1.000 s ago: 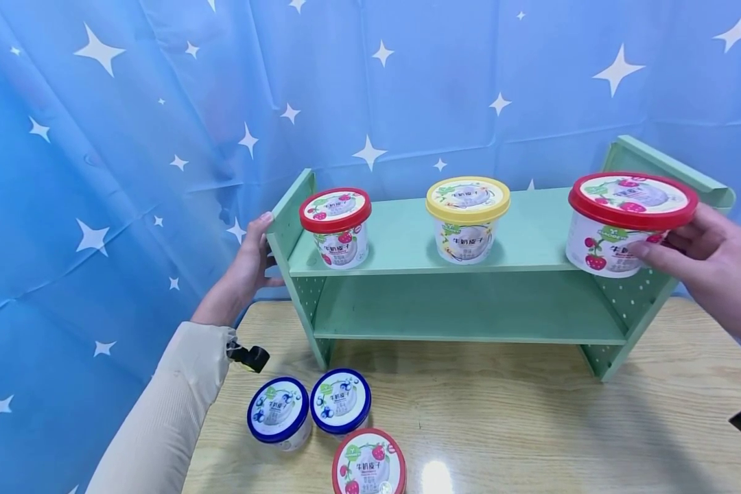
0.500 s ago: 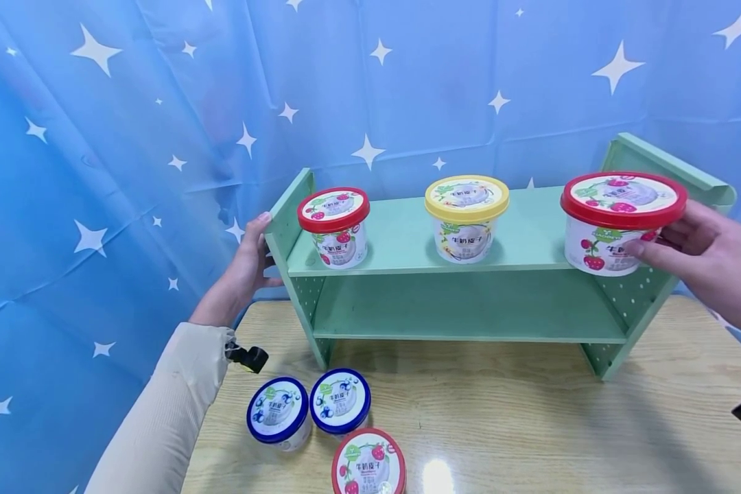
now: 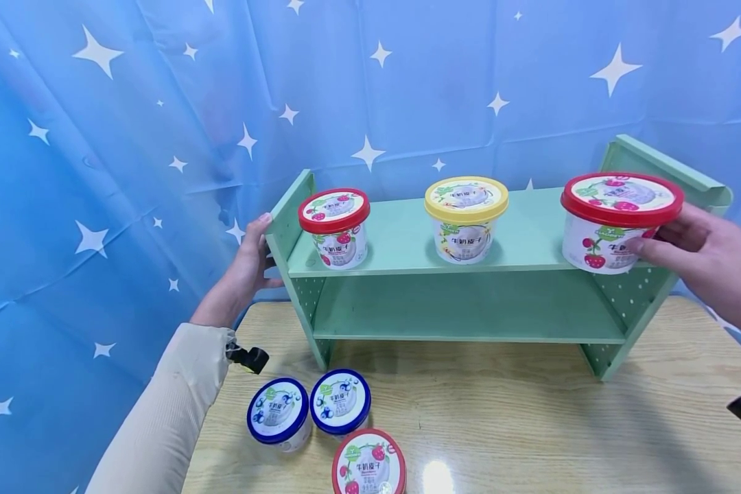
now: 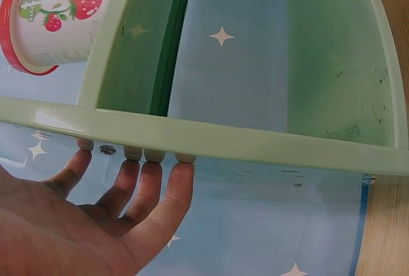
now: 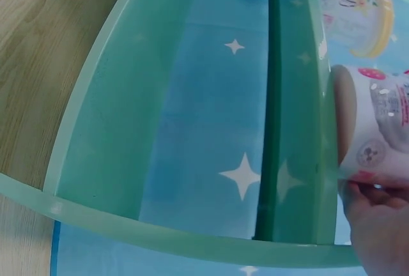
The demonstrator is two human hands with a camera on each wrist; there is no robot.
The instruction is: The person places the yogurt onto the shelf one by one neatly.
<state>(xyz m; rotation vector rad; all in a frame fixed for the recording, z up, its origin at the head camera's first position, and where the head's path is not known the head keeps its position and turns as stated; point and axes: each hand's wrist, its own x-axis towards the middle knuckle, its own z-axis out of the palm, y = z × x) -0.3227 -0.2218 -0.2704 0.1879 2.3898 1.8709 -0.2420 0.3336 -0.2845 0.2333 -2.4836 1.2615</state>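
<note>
My right hand (image 3: 710,254) grips a white tub with a red lid and strawberry print (image 3: 614,226), thumb on its front. That tub is upright at the right end of the green shelf's upper board (image 3: 537,233), overlapping the board's front edge; in the right wrist view its base (image 5: 345,110) shows close by the board. With the fingertips of my left hand (image 3: 243,264) I touch the outer face of the shelf's left side panel (image 4: 255,145). On the upper board stand another red-lidded strawberry tub (image 3: 339,247) at the left and a yellow-lidded tub (image 3: 463,240) mid-board.
Two blue-lidded blueberry tubs (image 3: 278,410) and a further red-lidded tub (image 3: 368,463) stand on the wooden table (image 3: 500,412) at front left. Below the upper board runs a lower board (image 3: 469,309). A blue star-patterned curtain (image 3: 407,82) hangs behind.
My right hand has shifted the red-lidded tub slightly left along the upper board. The left hand stays in place on the side panel.
</note>
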